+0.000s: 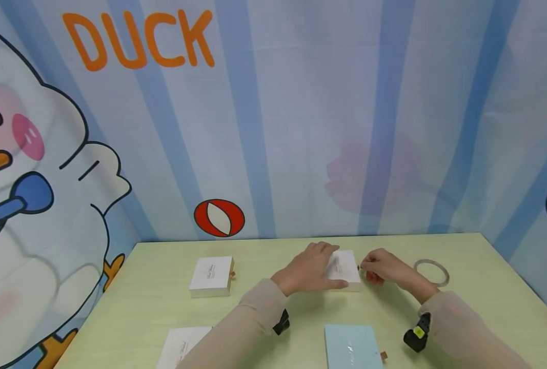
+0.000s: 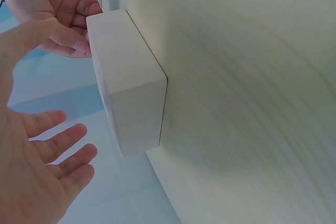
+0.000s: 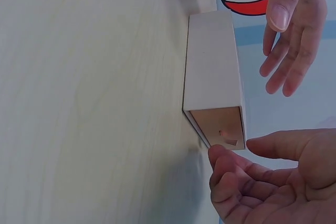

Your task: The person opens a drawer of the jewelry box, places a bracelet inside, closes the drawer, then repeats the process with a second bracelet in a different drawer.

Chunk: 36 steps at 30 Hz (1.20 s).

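Observation:
A white box (image 1: 344,269) with a slide-out drawer lies flat on the table, near its back edge. Over its left part my left hand (image 1: 307,269) is spread, thumb along the near side; in the right wrist view the left-hand fingers (image 3: 304,51) hang apart from the box. At the drawer end, my right hand (image 1: 388,267) has its fingers curled. A small ribbon tab (image 3: 231,142) sticks out of that brown end, between the right thumb and forefinger, which stand apart and do not visibly pinch it.
Another white box (image 1: 210,277) lies to the left, and a third white box (image 1: 181,346) is partly behind the left sleeve. A light blue box (image 1: 351,348) lies at the front. Beyond the right wrist is a grey ring (image 1: 446,277). A printed curtain (image 1: 301,128) hangs behind the table (image 1: 490,297).

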{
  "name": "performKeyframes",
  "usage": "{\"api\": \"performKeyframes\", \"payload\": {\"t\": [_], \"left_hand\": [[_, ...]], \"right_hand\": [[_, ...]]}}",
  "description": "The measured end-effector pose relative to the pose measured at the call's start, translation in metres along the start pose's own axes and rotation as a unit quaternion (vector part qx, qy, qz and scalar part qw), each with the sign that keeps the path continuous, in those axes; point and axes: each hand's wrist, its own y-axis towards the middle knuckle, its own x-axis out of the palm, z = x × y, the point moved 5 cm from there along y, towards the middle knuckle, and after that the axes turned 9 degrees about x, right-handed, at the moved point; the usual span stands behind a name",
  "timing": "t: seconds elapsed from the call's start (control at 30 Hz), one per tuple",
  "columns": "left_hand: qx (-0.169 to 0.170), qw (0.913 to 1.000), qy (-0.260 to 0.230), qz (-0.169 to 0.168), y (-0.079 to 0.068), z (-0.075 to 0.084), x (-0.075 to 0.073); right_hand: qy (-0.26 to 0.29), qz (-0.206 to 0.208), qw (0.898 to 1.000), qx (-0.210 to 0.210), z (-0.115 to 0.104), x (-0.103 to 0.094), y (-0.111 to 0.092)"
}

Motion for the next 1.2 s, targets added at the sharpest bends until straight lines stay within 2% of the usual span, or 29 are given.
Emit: {"api": "performKeyframes", "payload": {"t": [0.27, 0.57, 0.9, 1.2], "left_hand": [[-0.012, 0.9998, 0.010, -0.013, 0.009, -0.006, 0.008], [-0.020, 0.9988, 0.037, -0.027, 0.021, -0.010, 0.017], [-0.019, 0.9984, 0.045, -0.028, 0.028, -0.013, 0.023], [-0.023, 0.9958, 0.074, -0.050, 0.035, -0.012, 0.031]], "right_hand": [[-0.001, -0.002, 1.000, 0.006, 0.001, 0.002, 0.006], [0.004, -0.013, 1.000, -0.006, 0.003, 0.002, 0.010], [0.007, -0.015, 1.000, -0.004, 0.006, 0.000, 0.017], [0.004, -0.025, 1.000, -0.008, 0.006, 0.003, 0.020]]}}
